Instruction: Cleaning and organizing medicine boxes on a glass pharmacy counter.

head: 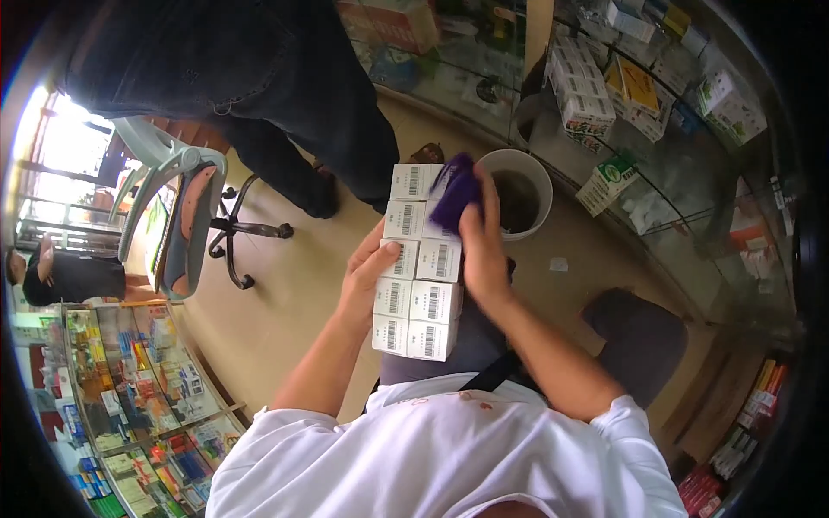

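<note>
Several small white cardboard boxes with barcodes [432, 301] form a two-column block above my lap. My left hand [370, 265] grips the block's left side, its thumb resting on the face of one box. In my right hand [484, 246] is a bunched purple cloth [456, 194], pressed against the upper right boxes and covering part of them. The fingers of that hand lie along the cloth's far side, slightly blurred.
A white bucket [547, 201] stands on the floor just beyond my right hand. Glass shelves [673, 213] with boxes run along the right. A person in dark trousers [311, 116] stands ahead, beside a swivel chair [194, 226]. Another person [78, 275] is at far left, near a glass display case [149, 427].
</note>
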Action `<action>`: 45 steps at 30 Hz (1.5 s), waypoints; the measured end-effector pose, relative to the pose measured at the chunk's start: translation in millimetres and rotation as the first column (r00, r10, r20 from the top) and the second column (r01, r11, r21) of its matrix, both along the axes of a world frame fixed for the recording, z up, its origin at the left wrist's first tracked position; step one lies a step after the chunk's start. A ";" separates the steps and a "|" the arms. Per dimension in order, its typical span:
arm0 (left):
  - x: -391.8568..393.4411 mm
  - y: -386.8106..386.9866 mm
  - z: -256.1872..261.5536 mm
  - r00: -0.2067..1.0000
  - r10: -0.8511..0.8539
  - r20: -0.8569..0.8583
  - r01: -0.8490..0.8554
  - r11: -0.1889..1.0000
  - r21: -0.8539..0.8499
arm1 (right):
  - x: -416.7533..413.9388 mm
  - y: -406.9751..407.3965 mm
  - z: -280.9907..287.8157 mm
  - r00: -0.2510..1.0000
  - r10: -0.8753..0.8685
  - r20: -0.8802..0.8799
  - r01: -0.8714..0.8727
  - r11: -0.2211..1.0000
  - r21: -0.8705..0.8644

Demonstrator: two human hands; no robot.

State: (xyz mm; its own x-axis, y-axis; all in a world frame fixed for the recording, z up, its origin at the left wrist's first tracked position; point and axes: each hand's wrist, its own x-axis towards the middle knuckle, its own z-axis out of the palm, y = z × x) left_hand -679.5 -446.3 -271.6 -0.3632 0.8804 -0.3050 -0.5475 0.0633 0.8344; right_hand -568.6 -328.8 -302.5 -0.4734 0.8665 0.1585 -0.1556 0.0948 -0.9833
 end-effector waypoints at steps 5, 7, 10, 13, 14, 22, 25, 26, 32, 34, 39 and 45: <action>10.7 8.4 4.1 0.987 0.126 -0.099 -0.132 0.989 -0.059 | -6.7 5.7 -7.8 0.977 0.181 -0.112 -0.191 0.978 -0.081; 14.8 9.7 0.0 0.970 0.194 -0.144 -0.204 0.977 -0.057 | 6.3 -7.9 -13.9 0.979 0.202 -0.002 -0.202 0.978 0.061; 11.4 6.9 -8.6 0.974 0.175 -0.142 -0.182 0.983 -0.038 | 29.1 -30.3 -15.4 0.972 0.236 0.018 -0.237 0.971 0.031; 15.1 3.1 -1.8 0.979 0.167 -0.115 -0.168 0.986 -0.003 | 47.5 -44.0 -9.3 0.954 0.301 0.001 -0.299 0.949 -0.103; 15.2 2.9 0.9 0.979 0.169 -0.114 -0.170 0.985 -0.004 | 52.2 -46.4 -11.7 0.939 0.342 -0.031 -0.341 0.921 -0.191; 6.9 -0.9 11.7 0.990 0.123 -0.070 -0.139 0.948 -0.287 | 77.4 -68.8 -3.4 0.880 0.446 0.167 -0.458 0.888 0.046; 7.1 -5.9 4.9 0.976 0.125 -0.177 -0.177 0.933 -0.314 | 58.2 -64.4 -5.8 0.931 0.359 0.070 -0.366 0.918 0.153; 6.7 -6.6 3.9 0.978 0.183 -0.097 -0.203 0.942 -0.266 | 49.4 -58.0 -6.1 0.940 0.337 0.050 -0.341 0.936 0.087; 22.7 0.9 1.6 0.982 0.183 -0.037 -0.186 0.977 -0.105 | 30.6 -24.0 -10.7 0.985 0.164 0.058 -0.159 0.984 -0.080; 26.8 5.4 3.5 0.989 0.149 -0.002 -0.149 0.989 -0.027 | 33.0 -10.5 -4.7 0.990 0.139 -0.017 -0.140 0.980 -0.144; 51.5 34.3 1.7 0.971 0.094 0.219 -0.091 0.996 -0.023 | 54.8 16.6 1.1 0.902 -0.081 -0.424 -0.330 0.503 -0.799; 69.5 77.5 -10.2 0.967 -0.094 0.236 0.084 0.995 0.052 | 113.4 12.8 -19.1 0.976 -0.036 -0.215 -0.154 0.584 -0.797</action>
State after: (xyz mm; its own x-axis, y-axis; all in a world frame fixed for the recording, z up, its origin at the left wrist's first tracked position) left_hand -609.9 -368.9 -281.9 -0.2042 0.9195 -0.3359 -0.7245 0.0888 0.6835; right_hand -455.2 -316.0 -321.6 -0.5711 0.6520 -0.4988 -0.3186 -0.7360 -0.5973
